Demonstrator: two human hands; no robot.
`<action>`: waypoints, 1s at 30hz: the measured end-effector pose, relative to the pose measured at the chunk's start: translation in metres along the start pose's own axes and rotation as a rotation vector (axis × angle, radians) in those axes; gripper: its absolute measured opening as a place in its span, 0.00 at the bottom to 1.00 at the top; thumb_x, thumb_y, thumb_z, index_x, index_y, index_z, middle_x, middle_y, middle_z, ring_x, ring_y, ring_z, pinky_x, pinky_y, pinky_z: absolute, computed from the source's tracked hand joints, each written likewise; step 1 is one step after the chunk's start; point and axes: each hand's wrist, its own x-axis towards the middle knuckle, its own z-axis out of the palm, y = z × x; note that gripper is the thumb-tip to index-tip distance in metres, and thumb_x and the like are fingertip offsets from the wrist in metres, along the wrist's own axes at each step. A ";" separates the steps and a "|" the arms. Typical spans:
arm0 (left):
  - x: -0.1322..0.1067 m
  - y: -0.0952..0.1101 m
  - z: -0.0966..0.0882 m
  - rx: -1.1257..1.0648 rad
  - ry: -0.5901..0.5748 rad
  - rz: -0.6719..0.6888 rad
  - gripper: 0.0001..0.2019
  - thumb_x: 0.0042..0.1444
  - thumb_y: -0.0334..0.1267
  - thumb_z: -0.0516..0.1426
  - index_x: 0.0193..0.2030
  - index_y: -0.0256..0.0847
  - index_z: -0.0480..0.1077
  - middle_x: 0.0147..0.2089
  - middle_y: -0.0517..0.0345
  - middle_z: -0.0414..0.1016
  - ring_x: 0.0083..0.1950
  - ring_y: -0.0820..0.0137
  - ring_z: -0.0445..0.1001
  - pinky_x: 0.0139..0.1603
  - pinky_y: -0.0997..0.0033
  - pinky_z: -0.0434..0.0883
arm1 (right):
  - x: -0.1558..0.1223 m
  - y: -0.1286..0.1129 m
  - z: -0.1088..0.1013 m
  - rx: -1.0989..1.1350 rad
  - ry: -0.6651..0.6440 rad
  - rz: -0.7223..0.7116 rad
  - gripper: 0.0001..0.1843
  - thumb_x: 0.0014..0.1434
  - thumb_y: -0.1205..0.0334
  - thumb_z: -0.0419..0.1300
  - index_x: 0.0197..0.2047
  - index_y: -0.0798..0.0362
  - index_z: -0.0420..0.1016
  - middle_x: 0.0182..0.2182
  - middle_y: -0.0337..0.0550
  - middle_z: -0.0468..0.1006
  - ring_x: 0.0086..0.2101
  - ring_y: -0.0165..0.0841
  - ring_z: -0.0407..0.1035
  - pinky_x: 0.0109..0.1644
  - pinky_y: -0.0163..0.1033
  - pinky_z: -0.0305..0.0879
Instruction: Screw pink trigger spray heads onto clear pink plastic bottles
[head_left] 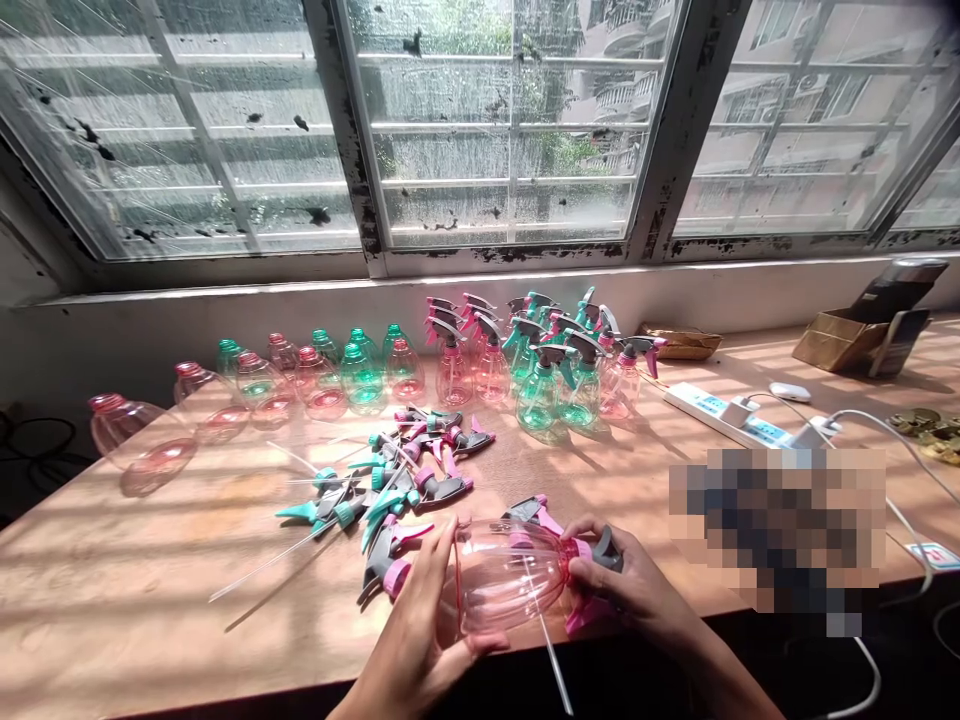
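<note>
Just right of and nearer than the pile of loose spray heads [442,488], the left hand [424,615] clasps a pink bottle [495,580] sideways by its base, while the right hand's [637,590] fingers grip the spray head [607,550] at its neck; whether it is fully tightened cannot be told. Fitted bottles [537,400] stand behind the pile to the right, apparently done; headless bottles [365,380] remain behind and left.

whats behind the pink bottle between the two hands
A grey and pink spray head shows beyond the bottle and through its clear side. Whatever lies behind the left hand and right hand is covered.
</note>
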 end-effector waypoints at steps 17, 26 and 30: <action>-0.001 0.003 -0.001 -0.037 -0.021 -0.043 0.47 0.61 0.55 0.64 0.78 0.59 0.39 0.78 0.41 0.52 0.77 0.42 0.54 0.72 0.36 0.61 | -0.001 -0.001 0.001 -0.017 -0.019 -0.002 0.24 0.53 0.47 0.76 0.44 0.53 0.74 0.23 0.38 0.83 0.23 0.34 0.76 0.30 0.37 0.71; 0.002 -0.006 0.004 -0.116 0.023 0.000 0.40 0.66 0.54 0.59 0.78 0.61 0.43 0.77 0.46 0.56 0.77 0.45 0.56 0.73 0.38 0.59 | -0.001 -0.003 0.002 0.015 0.020 0.005 0.25 0.51 0.47 0.77 0.43 0.52 0.75 0.23 0.38 0.83 0.25 0.36 0.76 0.30 0.36 0.71; 0.000 -0.001 -0.001 -0.056 -0.013 0.014 0.49 0.62 0.57 0.63 0.79 0.57 0.37 0.78 0.40 0.54 0.77 0.39 0.52 0.72 0.31 0.56 | -0.001 -0.003 0.003 -0.001 0.022 0.004 0.25 0.51 0.47 0.77 0.43 0.52 0.75 0.23 0.38 0.83 0.24 0.36 0.76 0.30 0.37 0.71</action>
